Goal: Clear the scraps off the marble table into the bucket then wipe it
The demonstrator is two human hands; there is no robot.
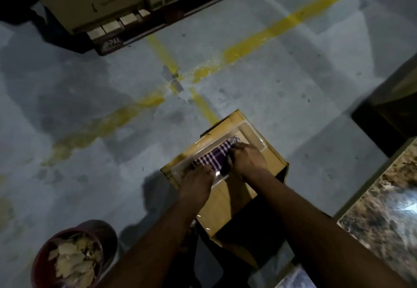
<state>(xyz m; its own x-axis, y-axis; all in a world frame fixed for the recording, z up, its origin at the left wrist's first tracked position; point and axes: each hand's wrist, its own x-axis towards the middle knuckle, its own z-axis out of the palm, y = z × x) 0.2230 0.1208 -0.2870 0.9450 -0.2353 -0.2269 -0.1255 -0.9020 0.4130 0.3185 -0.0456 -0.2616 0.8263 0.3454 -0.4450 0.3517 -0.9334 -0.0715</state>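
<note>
A purple and white checked cloth (213, 157) lies on top of a taped cardboard box (228, 199) on the floor. My left hand (196, 182) rests on the cloth's near left end, fingers curled over it. My right hand (247, 160) grips the cloth's right part. The marble table (383, 208) shows at the right edge, brown and mottled with a bright glare patch. A dark red bucket (38, 263) stands at the lower left, filled with pale brown scraps (72, 258).
Grey concrete floor with worn yellow lines (277, 28) spreads ahead. A pallet stacked with cardboard cartons (101, 1) stands at the top left. A dark box-like object (392, 111) sits at the right, beyond the table.
</note>
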